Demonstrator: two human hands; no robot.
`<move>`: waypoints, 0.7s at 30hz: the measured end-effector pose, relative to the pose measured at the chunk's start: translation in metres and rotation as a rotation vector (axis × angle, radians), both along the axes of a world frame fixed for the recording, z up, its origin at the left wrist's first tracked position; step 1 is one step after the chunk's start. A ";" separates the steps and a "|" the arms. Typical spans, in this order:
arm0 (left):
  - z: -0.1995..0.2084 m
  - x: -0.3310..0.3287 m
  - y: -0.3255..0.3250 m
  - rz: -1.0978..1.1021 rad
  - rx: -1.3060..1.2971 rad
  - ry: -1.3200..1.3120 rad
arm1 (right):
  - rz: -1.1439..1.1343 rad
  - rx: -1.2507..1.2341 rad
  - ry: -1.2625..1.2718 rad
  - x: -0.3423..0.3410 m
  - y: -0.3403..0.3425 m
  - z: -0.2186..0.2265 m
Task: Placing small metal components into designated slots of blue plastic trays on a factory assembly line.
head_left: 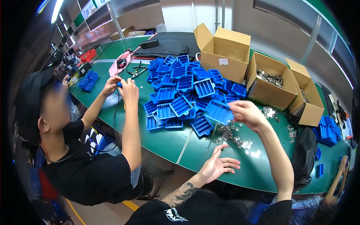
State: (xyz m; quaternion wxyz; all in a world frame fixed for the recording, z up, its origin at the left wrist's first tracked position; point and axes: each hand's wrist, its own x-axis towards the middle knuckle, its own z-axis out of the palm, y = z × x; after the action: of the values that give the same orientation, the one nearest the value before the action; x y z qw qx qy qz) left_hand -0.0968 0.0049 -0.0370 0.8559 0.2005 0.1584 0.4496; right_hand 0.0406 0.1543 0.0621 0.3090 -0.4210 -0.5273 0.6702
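Seemingly mid-job: right hand (249, 114) pinches rectangular blue plastic tray (218, 111), left hand (216, 165) spread empty by front edge of green table (161, 144), loose silver metal pieces (227, 132) remaining.

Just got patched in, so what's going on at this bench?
The person's right hand grips a blue tray by its edge, beside a heap of similar trays. The left hand is open and empty, near small metal pieces on the green table. To the left, a co-worker handles something blue, mostly hidden by the fingers.
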 end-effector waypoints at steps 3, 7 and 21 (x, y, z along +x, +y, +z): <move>-0.002 0.003 0.001 -0.016 0.035 0.033 | 0.022 0.057 0.082 -0.051 0.029 -0.004; -0.002 0.001 -0.004 -0.013 0.013 0.015 | 0.116 0.083 0.088 -0.085 0.031 0.000; 0.008 0.006 -0.002 0.095 -0.021 0.227 | 0.009 0.568 -0.534 0.135 -0.052 0.026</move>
State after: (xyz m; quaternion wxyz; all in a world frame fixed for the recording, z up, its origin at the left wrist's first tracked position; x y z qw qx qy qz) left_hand -0.0909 0.0031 -0.0288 0.8123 0.2335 0.2682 0.4623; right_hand 0.1760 0.1020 0.0883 0.2621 -0.4760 -0.7557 0.3657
